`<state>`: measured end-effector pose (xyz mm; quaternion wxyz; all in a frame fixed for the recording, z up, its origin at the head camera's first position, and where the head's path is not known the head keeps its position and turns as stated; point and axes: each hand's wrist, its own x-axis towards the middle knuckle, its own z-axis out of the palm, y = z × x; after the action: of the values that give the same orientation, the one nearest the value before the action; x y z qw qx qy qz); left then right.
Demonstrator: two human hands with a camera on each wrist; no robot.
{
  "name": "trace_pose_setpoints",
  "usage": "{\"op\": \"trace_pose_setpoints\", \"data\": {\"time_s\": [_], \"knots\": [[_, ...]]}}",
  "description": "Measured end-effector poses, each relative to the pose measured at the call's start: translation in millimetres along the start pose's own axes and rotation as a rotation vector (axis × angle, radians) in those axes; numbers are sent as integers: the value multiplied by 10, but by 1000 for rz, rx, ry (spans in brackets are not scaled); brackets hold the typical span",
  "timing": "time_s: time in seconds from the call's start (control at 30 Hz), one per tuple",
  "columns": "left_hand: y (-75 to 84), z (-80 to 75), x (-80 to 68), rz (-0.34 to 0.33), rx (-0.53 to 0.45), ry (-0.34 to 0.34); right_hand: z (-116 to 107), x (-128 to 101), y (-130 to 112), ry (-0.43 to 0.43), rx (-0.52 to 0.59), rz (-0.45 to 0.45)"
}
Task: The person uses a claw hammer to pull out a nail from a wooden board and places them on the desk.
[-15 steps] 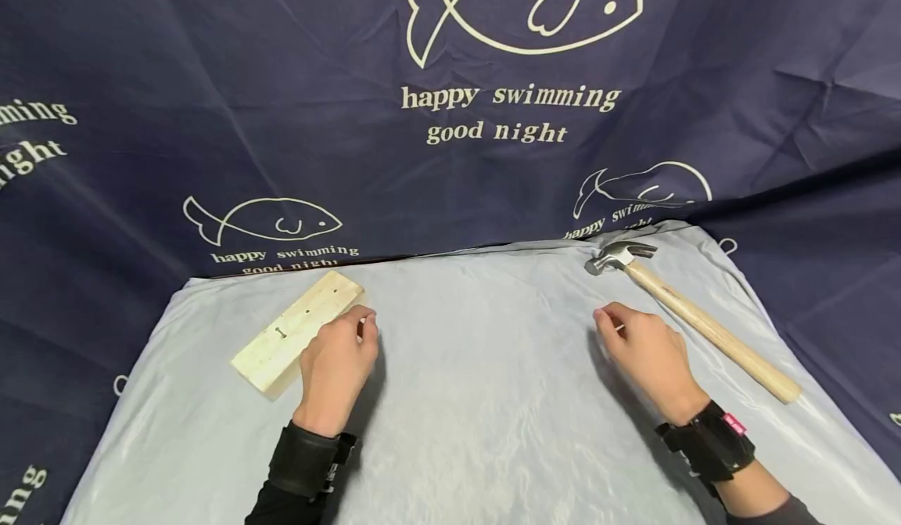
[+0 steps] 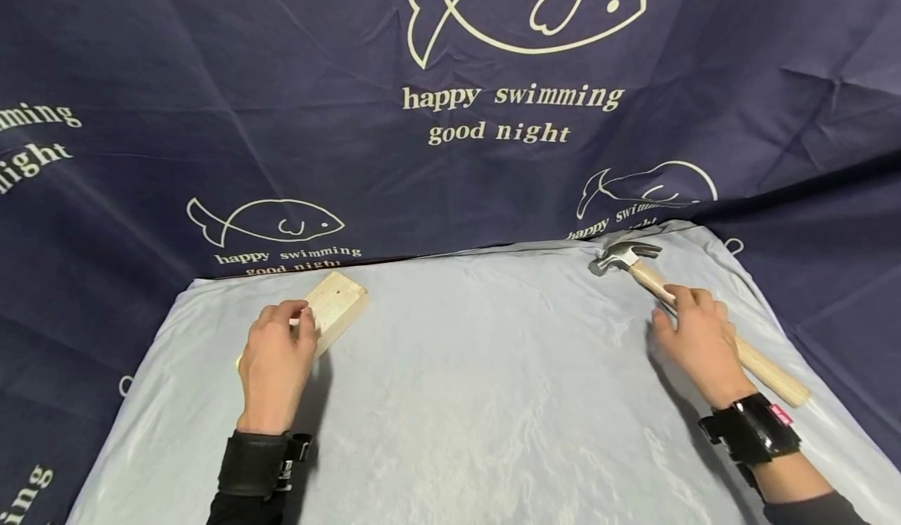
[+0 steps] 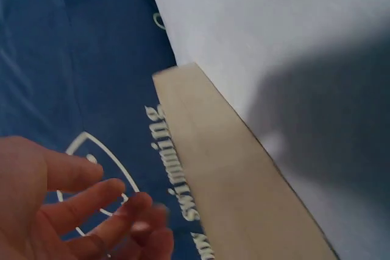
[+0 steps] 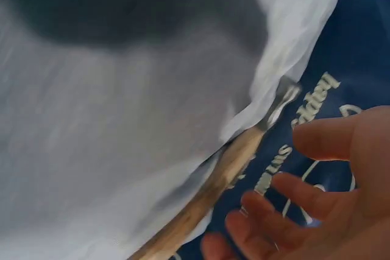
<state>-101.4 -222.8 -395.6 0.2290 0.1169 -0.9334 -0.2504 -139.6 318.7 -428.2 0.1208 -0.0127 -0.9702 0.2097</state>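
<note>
Two hands: both work over a pale grey sheet (image 2: 464, 400), one at each side of it.
Left hand (image 2: 276, 361): fingers loosely spread and relaxed in the left wrist view, gripping nothing; in the head view it lies over the near half of the block, though whether it touches the wood cannot be told.
Block (image 2: 336, 306): pale, unfinished wood, long and flat with squared edges, lying slantwise at the sheet's left rear; one small dark hole shows on its top face near the far end.
Block, left wrist view (image 3: 231, 181): smooth light grain, a sharp corner at the far end, one long edge along the sheet's border.
Right hand (image 2: 697, 337): fingers parted and slightly bent, over the middle of the hammer's handle; the right wrist view shows them just above the wood, not wrapped round it.
Hammer (image 2: 626, 257): grey steel claw head at the sheet's right rear corner, light wooden handle running slantwise toward the sheet's right edge, its butt end free past the wrist.
Hammer, right wrist view (image 4: 225, 178): blurred; lies flat on the sheet.
Wrists: each wears a black band.
Backdrop (image 2: 211, 118): dark blue cloth behind the sheet, printed with white fish outlines and "happy swimming good night".
</note>
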Motion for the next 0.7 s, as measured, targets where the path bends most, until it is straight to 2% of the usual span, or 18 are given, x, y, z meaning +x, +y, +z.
{"op": "trace_pose_setpoints", "data": {"time_s": [0.13, 0.2, 0.27, 0.43, 0.5, 0.6, 0.7], "knots": [[-110, -10, 27, 32, -51, -17, -8, 44, 122, -82, -26, 71], [-164, -24, 33, 26, -46, -53, -13, 65, 172, -119, -35, 87], [-214, -41, 50, -12, -21, -124, -30, 88, 220, -142, -56, 95], [-358, -73, 53, -166, 90, -397, -37, 136, 319, -147, -126, 88], [-403, -86, 54, -215, 111, -475, -23, 145, 332, -132, -145, 74], [-440, -108, 70, -243, 126, -535, 0, 149, 334, -103, -154, 47], [-467, -123, 73, -227, 142, -546, 18, 140, 327, -88, -140, 30]]}}
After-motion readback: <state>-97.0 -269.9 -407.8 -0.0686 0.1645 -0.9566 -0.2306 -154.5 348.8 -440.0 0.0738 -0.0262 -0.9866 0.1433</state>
